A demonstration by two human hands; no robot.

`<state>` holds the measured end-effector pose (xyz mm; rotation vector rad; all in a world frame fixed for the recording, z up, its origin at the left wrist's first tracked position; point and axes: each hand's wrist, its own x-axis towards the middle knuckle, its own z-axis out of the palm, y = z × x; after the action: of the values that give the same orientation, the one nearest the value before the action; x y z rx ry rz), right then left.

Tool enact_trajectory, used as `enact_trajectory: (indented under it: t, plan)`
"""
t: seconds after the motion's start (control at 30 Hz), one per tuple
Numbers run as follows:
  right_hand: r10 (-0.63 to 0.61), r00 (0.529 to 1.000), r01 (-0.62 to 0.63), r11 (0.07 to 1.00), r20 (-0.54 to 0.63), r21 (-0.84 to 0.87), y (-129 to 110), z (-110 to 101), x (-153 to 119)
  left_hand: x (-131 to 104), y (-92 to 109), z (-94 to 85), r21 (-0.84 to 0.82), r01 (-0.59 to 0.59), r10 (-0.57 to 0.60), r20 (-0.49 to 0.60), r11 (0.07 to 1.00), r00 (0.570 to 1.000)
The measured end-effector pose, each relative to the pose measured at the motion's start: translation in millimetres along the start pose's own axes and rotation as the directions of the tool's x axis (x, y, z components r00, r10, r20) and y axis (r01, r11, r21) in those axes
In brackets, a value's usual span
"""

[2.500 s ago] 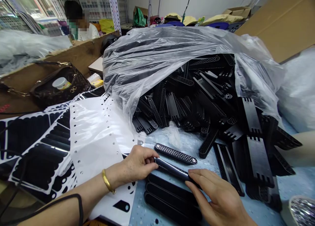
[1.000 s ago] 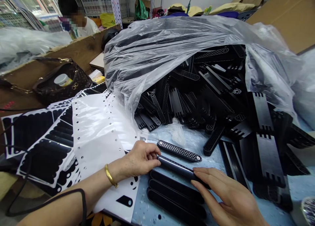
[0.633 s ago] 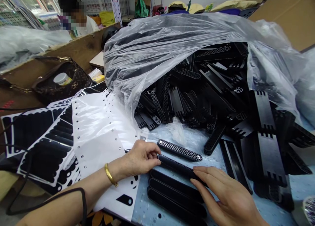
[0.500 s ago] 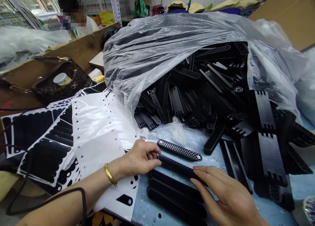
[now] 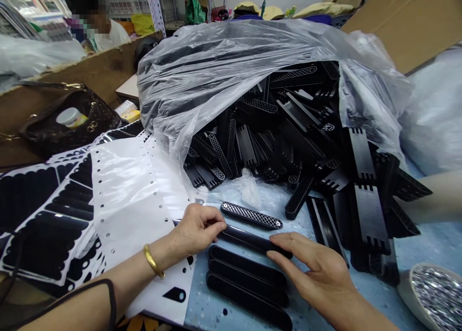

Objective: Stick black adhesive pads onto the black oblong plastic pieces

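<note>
A long black plastic strip (image 5: 247, 239) with a smooth, glossy top lies between my two hands. My left hand (image 5: 200, 227), with a gold bangle at the wrist, pinches its left end between thumb and fingers. At the other end, my right hand (image 5: 315, 268) grips the strip between thumb and fingertips. Just behind it rests a similar black piece (image 5: 252, 216), its latticed side showing and a small round metal spot near each end. Three smooth black strips (image 5: 249, 295) lie side by side in front, close to my hands.
A large heap of black plastic parts (image 5: 262, 146) spills from a clear plastic bag (image 5: 216, 52). White punched sheets (image 5: 126, 191) and sheets of black stickers (image 5: 46, 230) cover the left. A bowl (image 5: 406, 285) of small shiny pieces stands right. Beyond a handbag (image 5: 68, 124) sits another person (image 5: 113, 35).
The view has shifted right, bringing more of the bowl in. Between my hands the strip has turned, showing more of its glossy face. A pale blurred shape has appeared at the right.
</note>
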<state>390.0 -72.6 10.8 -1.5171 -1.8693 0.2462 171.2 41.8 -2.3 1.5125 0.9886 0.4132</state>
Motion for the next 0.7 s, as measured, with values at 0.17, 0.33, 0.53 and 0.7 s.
enact_trajectory:
  t: [0.17, 0.33, 0.53, 0.7]
  plan:
    - [0.147, 0.987, -0.153, 0.979, 0.058, 0.131, 5.4, -3.3, 0.0, -1.6, 3.7, -0.5, 0.004, -0.004, 0.004, -0.013, 1.000, 1.000]
    - [0.284, 0.955, -0.297, 0.929, 0.091, 0.219, 7.3, -1.5, -4.2, -2.2, 4.3, -0.9, -0.016, -0.024, 0.023, -0.014, 1.000, 1.000]
    - [0.181, 0.983, -0.173, 0.964, -0.024, 0.204, 2.6, 3.5, -9.9, -1.0, 3.3, -1.3, -0.020, -0.011, 0.011, -0.008, 1.000, 1.000]
    - [0.126, 0.992, -0.118, 0.978, -0.033, 0.171, 1.3, 4.1, -11.2, -1.1, 3.5, -2.0, -0.028, -0.034, 0.034, 0.003, 0.999, 0.999]
